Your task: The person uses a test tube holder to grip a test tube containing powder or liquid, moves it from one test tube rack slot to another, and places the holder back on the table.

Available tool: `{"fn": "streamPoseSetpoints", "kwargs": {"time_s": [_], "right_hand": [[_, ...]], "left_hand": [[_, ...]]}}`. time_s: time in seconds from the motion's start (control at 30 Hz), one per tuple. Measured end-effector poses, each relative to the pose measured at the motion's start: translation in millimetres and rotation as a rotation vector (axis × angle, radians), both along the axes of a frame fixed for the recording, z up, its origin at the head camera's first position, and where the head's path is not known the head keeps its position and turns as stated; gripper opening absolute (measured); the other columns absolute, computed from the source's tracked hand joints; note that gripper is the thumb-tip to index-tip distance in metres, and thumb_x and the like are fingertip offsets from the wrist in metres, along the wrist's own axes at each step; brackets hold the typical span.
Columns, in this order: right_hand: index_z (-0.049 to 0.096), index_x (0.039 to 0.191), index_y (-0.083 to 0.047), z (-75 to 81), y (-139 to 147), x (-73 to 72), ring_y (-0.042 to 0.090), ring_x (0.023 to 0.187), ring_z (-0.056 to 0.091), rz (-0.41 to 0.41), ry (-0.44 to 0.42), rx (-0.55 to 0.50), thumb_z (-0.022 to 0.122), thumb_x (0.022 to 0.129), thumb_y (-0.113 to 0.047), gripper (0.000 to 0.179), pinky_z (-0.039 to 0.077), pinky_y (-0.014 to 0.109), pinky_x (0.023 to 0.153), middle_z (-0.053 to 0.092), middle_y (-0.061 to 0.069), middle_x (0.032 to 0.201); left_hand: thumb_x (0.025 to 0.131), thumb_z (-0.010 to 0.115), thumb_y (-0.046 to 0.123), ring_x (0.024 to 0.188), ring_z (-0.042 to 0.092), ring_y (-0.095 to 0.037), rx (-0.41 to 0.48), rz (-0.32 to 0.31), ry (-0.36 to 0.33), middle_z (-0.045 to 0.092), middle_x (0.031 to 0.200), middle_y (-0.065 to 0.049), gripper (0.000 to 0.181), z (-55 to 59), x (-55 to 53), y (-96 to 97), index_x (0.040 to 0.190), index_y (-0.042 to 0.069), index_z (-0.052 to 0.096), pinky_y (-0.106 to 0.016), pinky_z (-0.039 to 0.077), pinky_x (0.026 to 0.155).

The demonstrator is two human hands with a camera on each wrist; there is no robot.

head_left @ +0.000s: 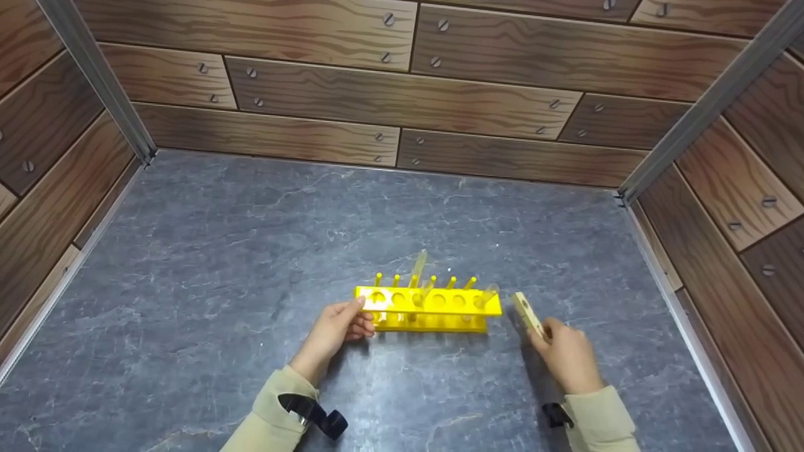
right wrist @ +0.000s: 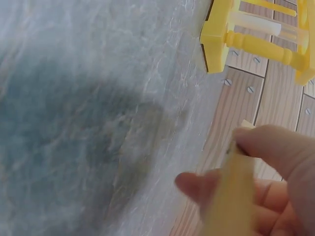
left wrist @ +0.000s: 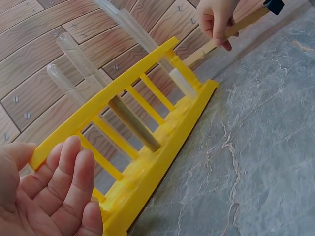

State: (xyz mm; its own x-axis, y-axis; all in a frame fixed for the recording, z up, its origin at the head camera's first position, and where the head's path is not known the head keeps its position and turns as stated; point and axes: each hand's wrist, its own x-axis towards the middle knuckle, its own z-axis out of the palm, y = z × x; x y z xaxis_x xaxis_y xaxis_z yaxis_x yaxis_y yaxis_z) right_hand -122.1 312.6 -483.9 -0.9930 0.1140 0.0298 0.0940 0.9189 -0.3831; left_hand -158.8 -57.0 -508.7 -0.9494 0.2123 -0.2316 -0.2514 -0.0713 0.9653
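Note:
A yellow test tube rack (head_left: 461,311) stands on the table with a row of round holes and a row of pegs behind. My left hand (head_left: 339,323) grips its left end, thumb on the top plate and fingers beneath. Brownish liquid fills the lower part of the middle test tube (left wrist: 133,123). At the right end, another test tube (head_left: 488,295) has white contents low down. An upturned test tube (head_left: 419,263) sits over a back peg. My right hand (head_left: 568,355) pinches a wooden test tube holder (head_left: 527,312), its tip just right of the rack.
The grey marbled tabletop (head_left: 251,251) spreads around the rack. Wood-patterned panels (head_left: 314,88) enclose the back and both sides, joined by metal corner posts (head_left: 94,69). Both wrists wear black straps over pale sleeves (head_left: 270,402).

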Motion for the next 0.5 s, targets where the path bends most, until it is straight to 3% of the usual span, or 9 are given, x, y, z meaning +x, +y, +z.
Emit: {"fn": "streamPoseSetpoints", "kwargs": {"time_s": [0.2, 0.5], "right_hand": [[0.06, 0.092, 0.002, -0.7, 1.6, 3.4, 0.014, 0.044, 0.04, -0.038, 0.006, 0.003, 0.062, 0.089, -0.02, 0.022, 0.033, 0.028, 0.04, 0.047, 0.001, 0.056], [0.063, 0.093, 0.001, -1.6, 4.3, 10.0, 0.015, 0.045, 0.04, -0.027, 0.059, 0.012, 0.058, 0.093, -0.022, 0.023, 0.032, 0.029, 0.04, 0.046, 0.001, 0.057]], "left_hand": [[0.097, 0.049, 0.028, 0.062, 0.063, -0.013, 0.0, 0.004, -0.009, 0.065, 0.069, -0.003, 0.04, 0.1, -0.3, -0.2, 0.087, -0.008, 0.063, -0.031, 0.055, 0.067], [0.098, 0.048, 0.028, 0.06, 0.063, -0.012, 0.005, 0.001, 0.004, 0.064, 0.066, -0.001, 0.038, 0.1, 0.0, -0.2, 0.082, -0.003, 0.063, -0.027, 0.053, 0.062]]}}
